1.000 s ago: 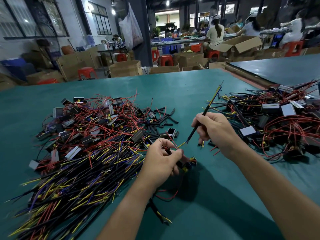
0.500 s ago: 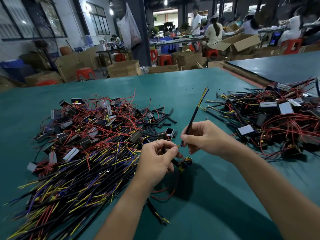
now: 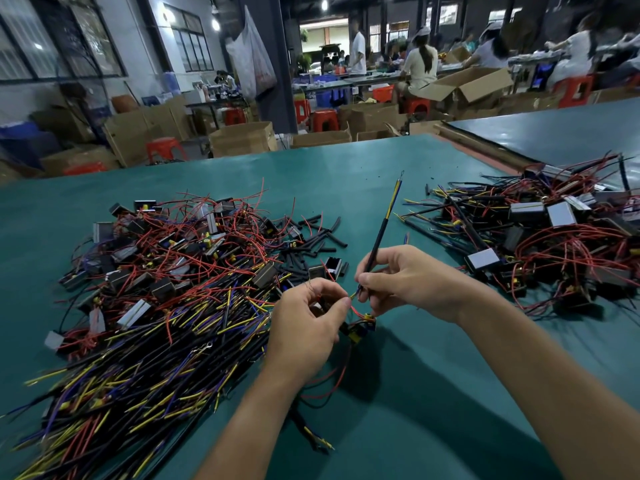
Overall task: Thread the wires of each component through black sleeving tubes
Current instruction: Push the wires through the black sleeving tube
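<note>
2 hands in play, left hand and right hand; 1 sleeving tube, 1 component; 2 piles, left pile and right pile, too tangled to count.

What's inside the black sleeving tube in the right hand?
Yellow and blue wires stick out of the top of the sleeving tube. A yellow strand, pinched by the left hand, enters below. The tube wall and right hand hide their run inside.

Only two arms of the person are in view. L hand & R hand are bare. L forearm & R forearm are bare too, uncovered right to the frame edge. Fingers slim; knuckles & wrist bone stand out on R.
</note>
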The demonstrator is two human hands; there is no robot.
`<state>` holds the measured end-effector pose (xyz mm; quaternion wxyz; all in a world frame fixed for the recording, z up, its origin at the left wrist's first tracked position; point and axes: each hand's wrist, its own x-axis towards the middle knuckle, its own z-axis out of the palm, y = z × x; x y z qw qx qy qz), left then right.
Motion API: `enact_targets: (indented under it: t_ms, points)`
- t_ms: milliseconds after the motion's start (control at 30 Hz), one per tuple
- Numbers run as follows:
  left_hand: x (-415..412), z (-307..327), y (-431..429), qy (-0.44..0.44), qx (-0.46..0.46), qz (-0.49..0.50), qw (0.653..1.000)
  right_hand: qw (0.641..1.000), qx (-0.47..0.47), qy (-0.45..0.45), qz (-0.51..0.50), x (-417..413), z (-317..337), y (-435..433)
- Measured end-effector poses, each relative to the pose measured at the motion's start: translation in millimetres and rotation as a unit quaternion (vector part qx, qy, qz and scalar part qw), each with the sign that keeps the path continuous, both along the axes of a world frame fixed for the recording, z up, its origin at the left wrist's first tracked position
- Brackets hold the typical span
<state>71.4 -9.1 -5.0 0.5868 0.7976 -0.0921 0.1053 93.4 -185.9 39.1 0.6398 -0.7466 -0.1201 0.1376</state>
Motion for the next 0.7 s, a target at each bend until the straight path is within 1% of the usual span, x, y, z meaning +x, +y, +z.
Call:
enact_targets:
  t_ms: [67,133,267,400,467,567,700]
  points:
    - [-2.1,0.4,0.2,-0.021,0.021,-0.005,1.0,1.0,0.011,0.007,-0.002,-0.2,0.7,-0.7]
    - [-4.0,2.1,0.2,-0.035,0.019,-0.009,0.999,1.0,0.02,0.015,0.0,-0.3,0.5,-0.7]
    - [-5.5,3.5,-0.7,-0.082,0.037,0.017,0.996,0.999,0.029,0.028,0.015,-0.6,-1.8,1.1]
    - [-6.1,4.3,-1.4,-0.089,0.048,0.02,0.995,0.998,0.048,0.023,0.028,-0.8,-1.2,-1.4]
    - [-4.6,3.9,-1.6,-0.073,0.037,0.02,0.996,0.998,0.044,0.009,0.034,-1.6,-1.6,-1.5]
    - [-1.4,3.0,-0.4,-0.027,0.016,0.007,0.999,0.999,0.034,-0.004,0.032,-2.1,-1.6,0.0]
    - [0.6,3.5,0.3,0.023,-0.03,-0.017,0.999,0.999,0.009,-0.036,0.015,-1.4,0.0,3.1]
